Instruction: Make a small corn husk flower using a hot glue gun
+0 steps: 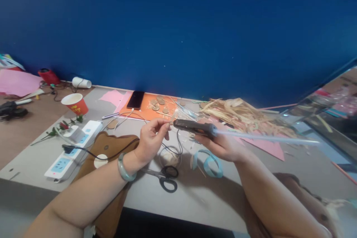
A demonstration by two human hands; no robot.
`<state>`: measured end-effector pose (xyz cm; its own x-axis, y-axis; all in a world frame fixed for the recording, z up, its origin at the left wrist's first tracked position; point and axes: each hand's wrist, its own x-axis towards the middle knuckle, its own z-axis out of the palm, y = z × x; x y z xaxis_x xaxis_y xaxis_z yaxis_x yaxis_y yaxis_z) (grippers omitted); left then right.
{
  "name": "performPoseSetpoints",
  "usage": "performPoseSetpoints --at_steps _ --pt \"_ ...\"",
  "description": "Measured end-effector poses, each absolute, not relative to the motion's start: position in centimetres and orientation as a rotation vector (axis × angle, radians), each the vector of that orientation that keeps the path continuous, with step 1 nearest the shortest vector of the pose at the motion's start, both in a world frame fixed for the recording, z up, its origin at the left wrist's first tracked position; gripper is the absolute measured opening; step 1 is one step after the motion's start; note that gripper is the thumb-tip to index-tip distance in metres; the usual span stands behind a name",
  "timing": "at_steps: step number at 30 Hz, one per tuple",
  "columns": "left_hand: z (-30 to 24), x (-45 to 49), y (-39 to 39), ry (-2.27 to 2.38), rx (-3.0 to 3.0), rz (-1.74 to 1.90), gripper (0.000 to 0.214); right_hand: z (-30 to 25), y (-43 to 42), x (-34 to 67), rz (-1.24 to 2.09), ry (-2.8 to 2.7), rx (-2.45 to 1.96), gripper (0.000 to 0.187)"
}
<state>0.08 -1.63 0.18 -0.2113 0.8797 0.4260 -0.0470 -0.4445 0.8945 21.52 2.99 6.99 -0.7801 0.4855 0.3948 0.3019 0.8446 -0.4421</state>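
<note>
My right hand (223, 145) is wrapped round a black hot glue gun (195, 126), held level above the table with its nozzle pointing left. A long translucent glue stick (267, 137) sticks out of its back end. Thumb and forefinger of my left hand (152, 139) are pinched together right at the nozzle. Whatever lies between those fingertips is too small to make out. Below the hands are black-handled scissors (167, 178) and a loop of light blue ribbon (213, 165). Under my left forearm lies a brown felt piece (111, 141) with a white disc (100, 161) on it.
A white power strip (74, 152) with plugged-in cords lies left, near a red paper cup (75, 104). Behind are a phone (135, 99) and an orange sheet (150, 113) with several small wooden discs. Dried husks (237, 113) are heaped at right. A blue wall (178, 33) closes the back.
</note>
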Motion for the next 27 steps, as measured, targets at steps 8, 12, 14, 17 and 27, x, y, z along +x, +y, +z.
performPoseSetpoints --at_steps 8,12,14,17,27 --pt "0.32 0.13 -1.67 1.031 1.358 1.729 0.015 6.91 2.77 21.12 0.399 -2.498 -0.560 0.014" --pt "0.39 0.11 -1.70 1.040 1.374 1.731 0.015 6.80 2.85 20.95 0.347 -2.498 -0.536 0.015" --pt "0.38 0.11 -1.70 1.044 1.377 1.737 0.015 6.68 2.94 20.91 0.303 -2.496 -0.518 0.014" --pt "0.34 0.12 -1.68 1.042 1.372 1.743 0.016 6.61 3.00 20.88 0.251 -2.490 -0.474 0.009" --pt "0.47 0.17 -1.65 1.010 1.353 1.757 0.014 6.42 2.59 20.88 0.099 -2.494 -0.525 0.002"
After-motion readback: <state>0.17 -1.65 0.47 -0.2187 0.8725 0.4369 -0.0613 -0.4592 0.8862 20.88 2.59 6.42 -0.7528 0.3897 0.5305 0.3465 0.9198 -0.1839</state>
